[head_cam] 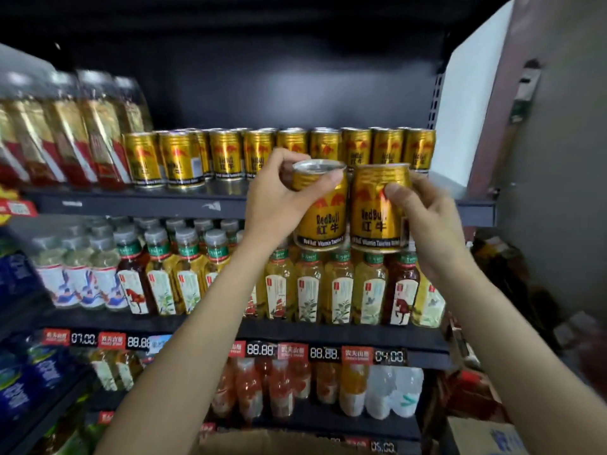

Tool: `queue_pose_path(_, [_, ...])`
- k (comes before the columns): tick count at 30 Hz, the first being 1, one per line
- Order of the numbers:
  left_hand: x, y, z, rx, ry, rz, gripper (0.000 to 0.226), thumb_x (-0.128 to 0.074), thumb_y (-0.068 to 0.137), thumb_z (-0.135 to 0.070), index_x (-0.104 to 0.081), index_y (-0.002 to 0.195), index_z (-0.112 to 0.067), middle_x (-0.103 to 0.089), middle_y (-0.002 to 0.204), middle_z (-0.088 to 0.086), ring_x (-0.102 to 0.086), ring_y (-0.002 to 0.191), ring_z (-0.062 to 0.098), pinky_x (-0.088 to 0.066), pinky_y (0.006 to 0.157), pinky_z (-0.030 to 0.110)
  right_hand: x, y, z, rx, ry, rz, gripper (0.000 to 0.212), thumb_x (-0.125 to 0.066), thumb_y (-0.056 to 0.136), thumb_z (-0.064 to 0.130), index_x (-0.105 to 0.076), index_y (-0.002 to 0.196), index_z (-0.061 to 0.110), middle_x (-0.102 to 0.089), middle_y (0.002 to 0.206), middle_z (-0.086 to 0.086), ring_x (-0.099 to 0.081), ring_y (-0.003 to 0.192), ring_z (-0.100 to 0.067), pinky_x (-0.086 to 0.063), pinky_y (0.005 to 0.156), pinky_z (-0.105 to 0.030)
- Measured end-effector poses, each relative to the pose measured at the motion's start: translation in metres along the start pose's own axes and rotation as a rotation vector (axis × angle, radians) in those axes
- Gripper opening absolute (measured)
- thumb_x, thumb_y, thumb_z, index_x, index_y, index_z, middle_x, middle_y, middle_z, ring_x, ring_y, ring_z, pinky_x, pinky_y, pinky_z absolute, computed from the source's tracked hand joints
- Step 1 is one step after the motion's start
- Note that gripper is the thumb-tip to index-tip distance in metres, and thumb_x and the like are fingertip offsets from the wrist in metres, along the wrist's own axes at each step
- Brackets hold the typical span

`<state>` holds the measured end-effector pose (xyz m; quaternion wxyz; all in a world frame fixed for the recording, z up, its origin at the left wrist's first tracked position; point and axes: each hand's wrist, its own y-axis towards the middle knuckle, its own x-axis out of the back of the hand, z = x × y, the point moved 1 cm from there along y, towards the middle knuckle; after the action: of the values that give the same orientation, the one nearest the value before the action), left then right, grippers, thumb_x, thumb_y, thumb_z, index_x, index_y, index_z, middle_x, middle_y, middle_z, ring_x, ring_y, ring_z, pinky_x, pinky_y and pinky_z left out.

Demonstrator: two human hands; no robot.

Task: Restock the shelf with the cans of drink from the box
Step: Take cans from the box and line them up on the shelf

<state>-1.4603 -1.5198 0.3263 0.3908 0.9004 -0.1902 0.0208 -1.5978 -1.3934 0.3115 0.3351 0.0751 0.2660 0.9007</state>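
Gold cans fill the scene, seen from a head camera looking at a dark shop shelf (138,205). Two bare hands are raised in front of it, each clamped on one can. The left hand (279,198) grips the left can (323,221) near its top, thumb curled over the silver lid rim and fingers wrapped behind. The right hand (427,211) holds the right can (377,211) from the side, thumb pressed on the front label and fingers hidden behind it. The two held cans sit just beside each other, upright or slightly tilted, in the air in front of the shelf edge and not yet resting on it.

Behind them, a row of cans (230,156) of the same kind already stands along that shelf, reaching almost to its right end. Tea bottles (338,290) line the shelf below, with price tags (259,349) under them. A cardboard box (282,444) edge shows at the bottom of the view; its contents cannot be seen.

These cans look full, so likely fairly heavy for their size, rigid but able to dent if knocked. Smooth metal sides may be slippery, so a wrap around the body seems safer than pinching the rim. Setting each down flat on its base, in front of the standing row, would probably keep neighbours from toppling.
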Motion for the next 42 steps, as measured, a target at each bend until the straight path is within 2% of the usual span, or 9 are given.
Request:
queue_pose_path(2, [-0.008,0.017,-0.008,-0.057,0.049,-0.083,0.047,-0.07,0.06,-0.063,-0.053,0.091,-0.03,-0.059,0.085,-0.023,-0.057,0.079,-0.011,-0.048,0.07,0.014,0.005,0.018,0.012,0.055,0.007,-0.038,0.062,-0.065,0.072,0.039,-0.053,0.123,0.006,-0.067,0.108,-0.004,-0.065,0.102,-0.018,-0.055,0.083,-0.033])
queue_pose_path(7, [-0.039,0.054,-0.008,-0.081,0.172,-0.174,0.049,-0.072,0.066,-0.061,-0.054,0.096,-0.026,-0.058,0.089,-0.017,-0.056,0.085,0.002,-0.046,0.072,0.021,0.015,0.06,0.018,0.126,-0.026,-0.11,0.04,-0.066,0.084,0.023,-0.053,0.119,0.009,-0.066,0.101,0.0,-0.064,0.094,-0.01,-0.054,0.078,-0.025])
queue_pose_path(12, [-0.069,0.072,0.004,-0.06,0.201,-0.195,0.058,-0.07,0.067,-0.064,-0.055,0.103,-0.022,-0.057,0.096,-0.013,-0.052,0.088,0.004,-0.033,0.061,0.009,0.029,0.088,0.001,0.126,-0.131,-0.152,0.058,-0.069,0.08,0.027,-0.046,0.129,0.006,-0.059,0.122,-0.013,-0.06,0.109,-0.022,-0.053,0.091,-0.038])
queue_pose_path(15, [-0.084,0.079,0.011,-0.048,0.234,-0.197,0.061,-0.068,0.067,-0.066,-0.055,0.106,-0.021,-0.062,0.104,-0.008,-0.056,0.093,0.008,-0.041,0.066,0.018,0.037,0.1,-0.009,0.111,-0.202,-0.155,0.054,-0.068,0.083,0.023,-0.044,0.129,0.006,-0.058,0.122,-0.013,-0.058,0.11,-0.023,-0.051,0.093,-0.042])
queue_pose_path(21, [-0.102,0.087,0.02,0.026,0.25,-0.029,0.066,-0.061,0.078,-0.059,-0.05,0.128,-0.017,-0.055,0.131,0.002,-0.05,0.12,0.019,-0.034,0.088,0.022,0.056,0.113,-0.023,0.073,-0.335,-0.116,0.044,-0.064,0.086,0.018,-0.049,0.126,0.009,-0.061,0.114,-0.008,-0.059,0.105,-0.023,-0.05,0.094,-0.046])
queue_pose_path(25, [-0.089,0.084,0.029,-0.047,0.325,0.188,0.085,-0.07,0.074,-0.051,-0.029,0.143,-0.023,-0.034,0.149,0.001,-0.032,0.135,0.019,-0.03,0.106,0.033,0.071,0.107,-0.019,0.077,-0.494,0.028,0.056,-0.064,0.086,0.022,-0.039,0.136,0.012,-0.053,0.122,-0.001,-0.053,0.113,-0.017,-0.046,0.097,-0.033])
queue_pose_path(30, [-0.079,0.086,0.03,-0.21,0.528,0.232,0.079,-0.077,0.07,-0.045,-0.037,0.137,-0.03,-0.035,0.145,0.001,-0.037,0.13,0.022,-0.034,0.106,0.042,0.068,0.105,-0.022,0.233,-0.846,0.019,0.088,-0.079,0.072,0.03,-0.028,0.142,0.014,-0.044,0.139,-0.009,-0.053,0.117,-0.026,-0.048,0.096,-0.04])
queue_pose_path(35, [-0.086,0.106,0.035,-0.262,0.687,0.285,0.082,-0.072,0.071,-0.052,-0.035,0.139,-0.027,-0.039,0.144,0.001,-0.04,0.129,0.022,-0.038,0.101,0.041,0.065,0.121,-0.024,0.165,-0.848,-0.002,0.085,-0.079,0.072,0.022,-0.03,0.14,0.011,-0.051,0.135,-0.012,-0.054,0.118,-0.03,-0.045,0.096,-0.038])
queue_pose_path(42, [-0.098,0.138,0.051,-0.428,1.056,0.217,0.088,-0.058,0.074,-0.067,-0.029,0.145,-0.024,-0.04,0.145,0.0,-0.029,0.134,0.019,-0.022,0.109,0.039,0.058,0.156,-0.04,0.065,-0.979,-0.055,0.081,-0.077,0.074,0.028,-0.031,0.138,0.01,-0.051,0.133,-0.015,-0.051,0.12,-0.033,-0.044,0.095,-0.041])
